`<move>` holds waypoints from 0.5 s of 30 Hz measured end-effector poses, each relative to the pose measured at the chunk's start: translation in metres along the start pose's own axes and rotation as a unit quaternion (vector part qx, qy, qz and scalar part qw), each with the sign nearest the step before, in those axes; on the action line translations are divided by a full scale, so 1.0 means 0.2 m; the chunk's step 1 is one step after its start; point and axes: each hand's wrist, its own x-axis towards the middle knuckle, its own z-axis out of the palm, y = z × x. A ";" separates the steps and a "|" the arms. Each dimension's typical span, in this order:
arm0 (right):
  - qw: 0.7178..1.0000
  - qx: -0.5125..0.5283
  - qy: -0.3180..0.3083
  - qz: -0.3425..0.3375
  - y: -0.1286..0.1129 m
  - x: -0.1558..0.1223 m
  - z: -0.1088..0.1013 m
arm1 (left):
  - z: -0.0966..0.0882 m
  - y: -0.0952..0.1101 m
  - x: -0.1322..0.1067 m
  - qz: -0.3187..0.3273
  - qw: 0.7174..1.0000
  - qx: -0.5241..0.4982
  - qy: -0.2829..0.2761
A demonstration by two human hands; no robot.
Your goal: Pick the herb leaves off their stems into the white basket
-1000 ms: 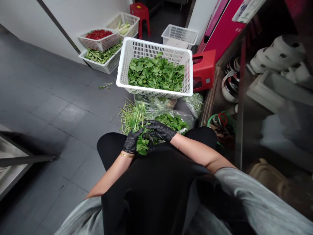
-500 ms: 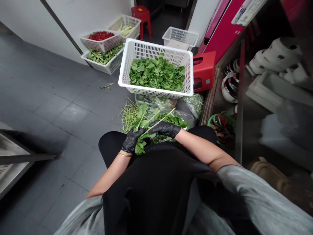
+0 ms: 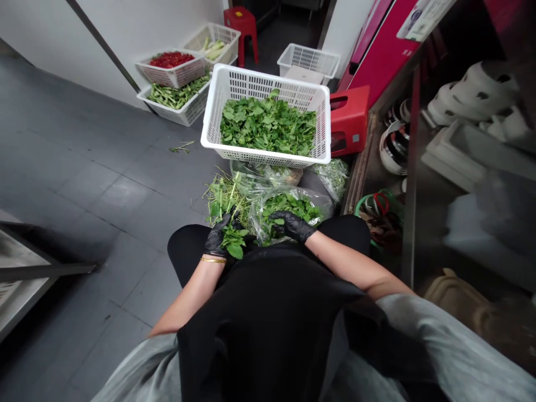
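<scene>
Both my hands wear black gloves and work just past my knees. My left hand (image 3: 218, 237) is closed on a small bunch of leafy green sprigs (image 3: 233, 244), leaves hanging toward my lap. My right hand (image 3: 290, 223) reaches into a clear plastic bag of greens (image 3: 293, 204) on the floor, fingers curled among the leaves; what they grip is hidden. A heap of bare stems (image 3: 221, 195) lies on the floor left of the bag. Beyond it stands a white basket (image 3: 218, 106) filled with picked green leaves (image 3: 268, 125).
Stacked white baskets with red chillies (image 3: 170, 59) and green beans (image 3: 176, 95) stand against the far wall. A red stool (image 3: 349, 120) lies beside the leaf basket, another red stool (image 3: 242, 19) farther back. A shelf with dishes (image 3: 460, 123) runs along the right.
My right hand let go of the long stem it was pulling from the bunch and moved right, down into the plastic bag. My left hand stayed, still holding the sprigs.
</scene>
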 end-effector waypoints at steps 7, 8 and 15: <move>0.996 -0.041 -0.061 -0.059 -0.03 0.13 0.31 | -0.02 -0.08 0.12 0.022 0.999 0.020 0.019; 0.995 -0.045 -0.064 -0.067 -0.03 0.15 0.34 | -0.02 -0.08 0.12 0.021 0.999 0.019 0.023; 0.996 -0.010 -0.083 -0.036 0.01 0.21 0.39 | -0.02 -0.06 0.18 0.005 0.999 -0.003 0.036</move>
